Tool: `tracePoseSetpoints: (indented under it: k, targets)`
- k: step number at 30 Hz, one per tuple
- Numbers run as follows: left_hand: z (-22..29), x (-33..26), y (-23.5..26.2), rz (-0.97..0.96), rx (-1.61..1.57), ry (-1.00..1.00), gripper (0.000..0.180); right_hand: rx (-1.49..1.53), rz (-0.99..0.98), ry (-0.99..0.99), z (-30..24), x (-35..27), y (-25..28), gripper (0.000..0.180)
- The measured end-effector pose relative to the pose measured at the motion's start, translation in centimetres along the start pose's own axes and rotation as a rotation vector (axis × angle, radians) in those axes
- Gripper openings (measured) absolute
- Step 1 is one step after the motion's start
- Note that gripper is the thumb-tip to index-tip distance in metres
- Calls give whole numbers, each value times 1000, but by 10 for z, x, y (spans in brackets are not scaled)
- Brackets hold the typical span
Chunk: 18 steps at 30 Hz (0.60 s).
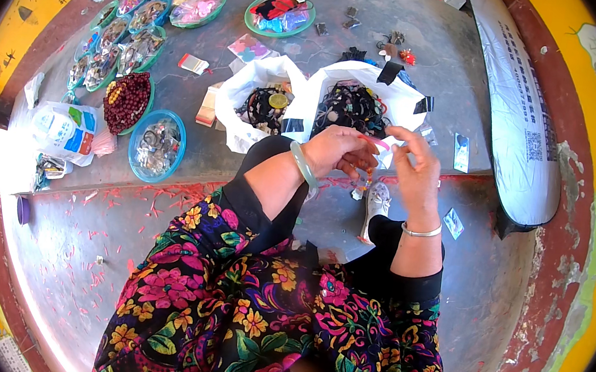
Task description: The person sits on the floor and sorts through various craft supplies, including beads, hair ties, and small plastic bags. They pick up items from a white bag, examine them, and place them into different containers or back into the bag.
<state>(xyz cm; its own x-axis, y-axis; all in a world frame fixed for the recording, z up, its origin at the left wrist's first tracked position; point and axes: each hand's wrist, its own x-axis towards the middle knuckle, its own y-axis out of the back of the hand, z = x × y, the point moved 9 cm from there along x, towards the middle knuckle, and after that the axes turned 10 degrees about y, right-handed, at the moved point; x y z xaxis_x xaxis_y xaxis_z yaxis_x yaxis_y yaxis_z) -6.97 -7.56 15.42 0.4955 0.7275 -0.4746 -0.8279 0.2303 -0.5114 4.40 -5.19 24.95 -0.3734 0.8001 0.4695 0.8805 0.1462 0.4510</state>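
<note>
Head view: pink band [377,143], between the hands. Left hand [339,149]: fingers closed on it. Right hand [418,172]: fingers curled at its right end; gripping, cannot tell. White bag [411,109], dark strands [351,109]: just beyond the grip. Risk: loosened fingers could drop the band among them.

Maroon beads [128,99] near a blue basin [183,149]; far left, perhaps a purple tub [23,210].

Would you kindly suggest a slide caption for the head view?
Left hand and right hand at a pink strip, near white bags.
</note>
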Motion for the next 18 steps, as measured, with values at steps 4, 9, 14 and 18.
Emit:
tracePoseSetpoints:
  k: [4, 9, 14, 18]
  targets:
    - [7, -1, 4, -21, -127, -39, 34, 390, 5, -460, 46, -17, -9, 18]
    - [8, 0, 10, 0, -168, -79, 34, 396, -132, -562, 51, -26, -34, 20]
    - [18, -11, -9, -99, -193, -45, 37, 513, 10, -668, 66, -33, -34, 18]
    - [1, 5, 14, 31, -149, -43, 29, 658, 49, -735, 68, -37, -37, 16]
